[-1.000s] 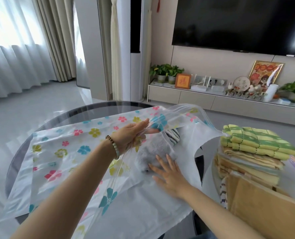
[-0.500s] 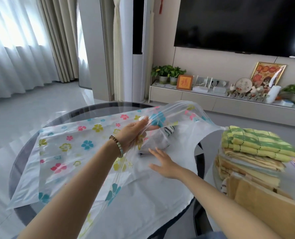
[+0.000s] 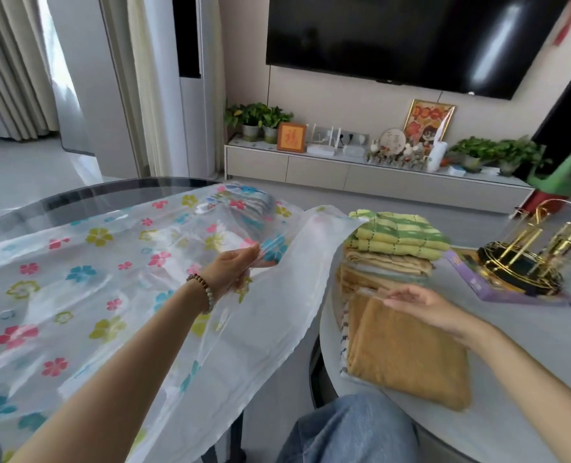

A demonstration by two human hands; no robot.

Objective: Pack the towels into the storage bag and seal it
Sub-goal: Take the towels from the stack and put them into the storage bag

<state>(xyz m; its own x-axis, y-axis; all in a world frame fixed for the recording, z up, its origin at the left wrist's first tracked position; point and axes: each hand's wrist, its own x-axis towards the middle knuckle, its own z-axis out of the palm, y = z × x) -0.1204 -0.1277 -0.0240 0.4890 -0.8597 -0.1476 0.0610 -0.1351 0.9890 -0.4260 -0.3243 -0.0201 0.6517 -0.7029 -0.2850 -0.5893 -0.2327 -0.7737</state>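
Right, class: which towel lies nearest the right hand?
The orange-brown towel, at the right hand; the green striped towel tops the stack farther back.
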